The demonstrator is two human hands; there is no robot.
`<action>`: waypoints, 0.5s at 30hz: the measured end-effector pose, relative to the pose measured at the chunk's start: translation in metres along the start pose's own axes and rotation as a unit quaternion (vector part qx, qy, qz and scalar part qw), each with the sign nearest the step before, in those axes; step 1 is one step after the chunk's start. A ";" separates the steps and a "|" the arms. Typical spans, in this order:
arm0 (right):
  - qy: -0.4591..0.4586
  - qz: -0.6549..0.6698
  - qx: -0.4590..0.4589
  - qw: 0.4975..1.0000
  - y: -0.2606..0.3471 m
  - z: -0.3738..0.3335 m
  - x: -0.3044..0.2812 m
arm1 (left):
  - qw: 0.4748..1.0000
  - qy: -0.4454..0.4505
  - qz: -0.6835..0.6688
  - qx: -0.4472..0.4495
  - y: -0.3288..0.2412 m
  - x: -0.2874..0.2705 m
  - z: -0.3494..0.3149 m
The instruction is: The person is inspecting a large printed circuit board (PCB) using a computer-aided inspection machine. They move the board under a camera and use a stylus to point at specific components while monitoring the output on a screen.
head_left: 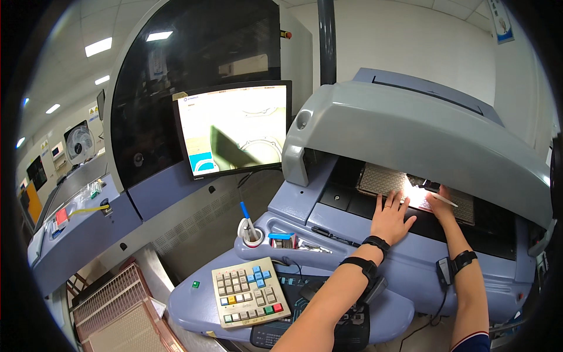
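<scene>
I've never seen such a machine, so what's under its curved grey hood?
Beneath the hood: a partly lit, patterned tray, where the right hand holds a white pen-like tool. Anything farther back is covered.

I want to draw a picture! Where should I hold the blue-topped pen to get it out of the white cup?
I'd pinch the pen by its blue upper end, coming from above. It stands nearly upright, leaning a little left, and that end sticks up free while the lower end is hidden in the white cup.
</scene>
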State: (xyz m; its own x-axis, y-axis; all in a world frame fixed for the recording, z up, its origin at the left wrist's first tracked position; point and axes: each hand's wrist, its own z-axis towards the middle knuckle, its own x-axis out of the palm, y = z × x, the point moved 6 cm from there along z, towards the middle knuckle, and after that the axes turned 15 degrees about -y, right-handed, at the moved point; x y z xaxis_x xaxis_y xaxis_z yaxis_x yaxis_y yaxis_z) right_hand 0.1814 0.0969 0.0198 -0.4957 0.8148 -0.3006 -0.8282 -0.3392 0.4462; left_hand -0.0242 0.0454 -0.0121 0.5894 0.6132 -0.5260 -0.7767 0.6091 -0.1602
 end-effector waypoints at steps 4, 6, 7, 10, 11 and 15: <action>-0.026 -0.004 -0.022 0.999 -0.005 0.004 -0.003 | 1.000 -0.002 -0.002 -0.002 -0.001 -0.001 0.001; 0.000 -0.023 0.014 1.000 -0.008 0.003 -0.001 | 1.000 -0.002 0.001 0.003 -0.002 -0.001 0.001; -0.018 -0.007 0.001 1.000 -0.002 0.002 -0.003 | 1.000 -0.001 0.002 0.002 -0.002 -0.001 0.001; 0.017 -0.031 0.017 0.999 0.004 0.004 -0.005 | 1.000 0.001 0.003 -0.002 -0.001 -0.002 0.001; 0.068 -0.073 0.046 0.994 0.001 0.003 -0.001 | 1.000 0.004 0.002 -0.003 0.000 -0.003 0.000; 0.110 -0.082 0.097 0.986 0.001 0.000 0.002 | 1.000 0.015 0.006 -0.005 0.001 -0.003 0.001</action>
State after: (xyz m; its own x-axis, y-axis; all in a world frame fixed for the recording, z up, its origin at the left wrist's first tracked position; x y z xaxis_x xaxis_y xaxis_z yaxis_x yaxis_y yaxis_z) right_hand 0.1791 0.0983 0.0196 -0.4210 0.7229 -0.5479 -0.8473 -0.0978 0.5221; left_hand -0.0265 0.0443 -0.0102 0.5741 0.6048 -0.5519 -0.7853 0.5975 -0.1622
